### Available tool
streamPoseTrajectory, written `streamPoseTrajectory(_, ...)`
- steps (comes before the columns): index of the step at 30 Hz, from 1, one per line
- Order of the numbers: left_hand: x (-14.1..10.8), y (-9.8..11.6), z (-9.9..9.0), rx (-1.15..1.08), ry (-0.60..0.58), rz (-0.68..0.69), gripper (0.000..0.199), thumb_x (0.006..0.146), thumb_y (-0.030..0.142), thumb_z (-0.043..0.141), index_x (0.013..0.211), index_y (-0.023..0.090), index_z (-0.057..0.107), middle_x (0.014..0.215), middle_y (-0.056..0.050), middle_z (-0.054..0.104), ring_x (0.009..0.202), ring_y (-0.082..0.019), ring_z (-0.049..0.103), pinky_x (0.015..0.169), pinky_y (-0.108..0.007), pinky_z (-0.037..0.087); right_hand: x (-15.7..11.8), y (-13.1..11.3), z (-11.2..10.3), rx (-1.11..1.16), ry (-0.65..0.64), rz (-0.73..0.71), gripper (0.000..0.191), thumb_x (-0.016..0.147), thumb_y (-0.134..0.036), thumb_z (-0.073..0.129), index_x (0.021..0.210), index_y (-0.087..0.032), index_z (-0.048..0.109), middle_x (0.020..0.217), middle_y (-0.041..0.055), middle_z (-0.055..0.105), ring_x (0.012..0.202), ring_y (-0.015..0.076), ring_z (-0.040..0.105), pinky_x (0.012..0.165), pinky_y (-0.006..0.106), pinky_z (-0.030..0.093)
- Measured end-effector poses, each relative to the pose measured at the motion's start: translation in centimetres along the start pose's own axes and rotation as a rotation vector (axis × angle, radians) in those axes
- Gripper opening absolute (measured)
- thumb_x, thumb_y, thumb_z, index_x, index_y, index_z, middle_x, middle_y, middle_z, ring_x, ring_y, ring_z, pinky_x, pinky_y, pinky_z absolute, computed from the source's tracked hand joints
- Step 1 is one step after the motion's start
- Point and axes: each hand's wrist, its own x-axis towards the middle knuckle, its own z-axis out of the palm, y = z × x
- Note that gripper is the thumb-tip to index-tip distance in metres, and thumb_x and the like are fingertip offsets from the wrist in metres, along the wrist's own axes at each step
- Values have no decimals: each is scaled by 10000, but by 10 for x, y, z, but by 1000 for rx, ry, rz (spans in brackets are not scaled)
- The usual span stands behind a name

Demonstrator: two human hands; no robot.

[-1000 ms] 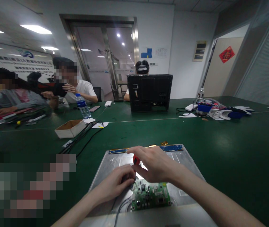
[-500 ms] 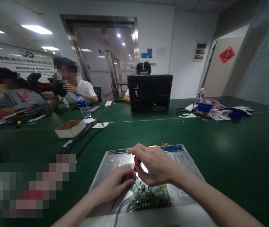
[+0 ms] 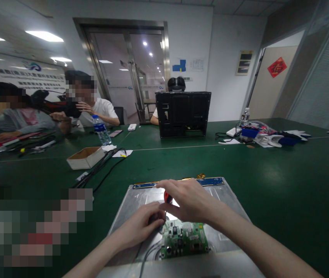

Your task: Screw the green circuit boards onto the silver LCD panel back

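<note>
In my right hand point(image 3: 186, 199) is a small screwdriver point(image 3: 168, 197) with a red and black handle, held upright between fingers and thumb. Its thin shaft points down to the upper left corner of a green circuit board point(image 3: 184, 239). My left hand point(image 3: 148, 220) is closed beside that shaft, fingertips pinched by the board's corner; whatever they grip is hidden. The board lies on a silver metal panel point(image 3: 229, 210), the back of a flat screen by its look. A narrow blue circuit strip point(image 3: 215, 181) runs along the panel's far edge, partly behind my right hand.
Dark cables point(image 3: 95, 172) lie left of the panel by an open cardboard box point(image 3: 85, 158). A water bottle point(image 3: 102, 129) stands behind it. Across the green table point(image 3: 283, 193) is a black screen housing point(image 3: 183, 114); gloves point(image 3: 271, 139) are piled right. Other people sit opposite and left.
My right hand has shifted slightly on the screwdriver handle, its thumb higher and the wrist turned a little. The left hand, board and panel have stayed put.
</note>
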Motion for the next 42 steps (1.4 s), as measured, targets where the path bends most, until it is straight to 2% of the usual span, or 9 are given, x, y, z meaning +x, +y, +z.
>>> streamPoseTrajectory(5, 1, -4, 1, -15, -9, -1, 110, 924, 227, 550, 883, 184, 642, 908, -38, 664, 822, -210, 586, 765, -313, 447, -2, -2, -3, 49, 28, -50, 497, 852, -189, 589, 1332, -112, 482, 1130, 123, 716, 841, 225, 688, 643, 321, 469)
streamPoseTrajectory(9, 2, -4, 1, -4, -18, 1, 112, 929, 232, 554, 905, 186, 653, 896, -35, 657, 794, -202, 566, 734, -300, 437, -3, -2, -4, 74, 23, -44, 495, 854, -160, 548, 1341, -88, 491, 1127, 137, 718, 837, 217, 683, 669, 325, 483)
streamPoseTrajectory(17, 0, -2, 1, -5, -4, 1, 118, 913, 195, 531, 902, 185, 649, 895, -33, 658, 797, -198, 561, 738, -306, 429, -1, -2, -3, 45, 3, -10, 506, 898, -170, 536, 1398, -156, 459, 1086, 112, 743, 803, 218, 684, 620, 310, 438)
streamPoseTrajectory(24, -1, -2, 1, 9, 9, 9, 135, 901, 177, 526, 916, 187, 660, 908, -35, 670, 805, -195, 572, 741, -304, 433, 1, -2, -3, 30, 1, -2, 340, 946, -223, 592, 1282, -190, 555, 1025, 65, 779, 813, 200, 703, 620, 288, 405)
streamPoseTrajectory(30, 0, -1, 1, 12, 11, 7, 129, 899, 166, 521, 880, 192, 646, 888, -31, 668, 794, -194, 578, 723, -294, 442, 0, 1, 1, 3, 26, 1, 314, 995, -322, 613, 1282, -209, 553, 1021, 53, 789, 824, 200, 725, 608, 283, 385)
streamPoseTrajectory(36, 0, 4, 0, 31, 15, -23, 97, 888, 152, 545, 842, 189, 622, 836, -7, 635, 764, -184, 563, 704, -278, 417, 1, 1, 2, -31, 60, 101, 245, 1024, -446, 589, 1092, -213, 627, 912, 27, 803, 760, 211, 735, 571, 284, 324)
streamPoseTrajectory(42, 0, 4, -1, 29, 11, -19, 125, 893, 146, 522, 824, 188, 616, 870, -22, 636, 760, -187, 560, 693, -284, 424, 1, -1, 1, -16, 60, 84, 326, 991, -415, 617, 1244, -212, 592, 982, 52, 774, 781, 207, 704, 601, 281, 366)
